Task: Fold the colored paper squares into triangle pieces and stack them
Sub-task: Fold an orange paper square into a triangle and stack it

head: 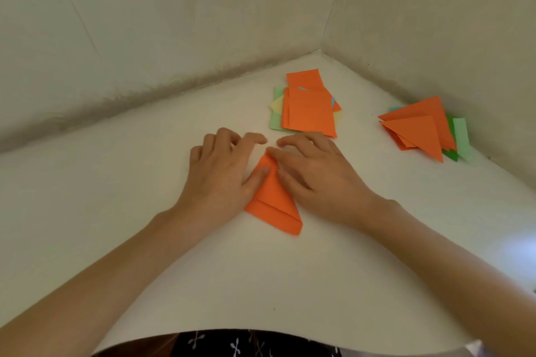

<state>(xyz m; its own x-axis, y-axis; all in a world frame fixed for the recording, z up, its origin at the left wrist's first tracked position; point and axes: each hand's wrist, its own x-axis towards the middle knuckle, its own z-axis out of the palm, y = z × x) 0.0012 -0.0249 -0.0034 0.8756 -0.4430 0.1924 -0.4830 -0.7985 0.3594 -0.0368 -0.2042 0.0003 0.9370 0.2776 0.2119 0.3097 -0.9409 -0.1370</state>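
Note:
An orange paper piece point(274, 201), folded into a triangle, lies flat on the white table point(145, 211) in the middle. My left hand point(223, 171) presses its left edge with the thumb, fingers bent on the table beyond. My right hand point(313, 177) presses down on its right side and tip. Behind them lies a loose pile of unfolded squares point(310, 110), orange on top, with green, yellow and blue beneath. At the right sits a stack of folded triangles point(417, 130), orange on top.
Green paper pieces point(461, 139) stick out from under the triangle stack by the right wall. Beige walls meet in a corner point(320, 51) behind the table. The table's near edge point(261, 330) curves above a dark patterned garment.

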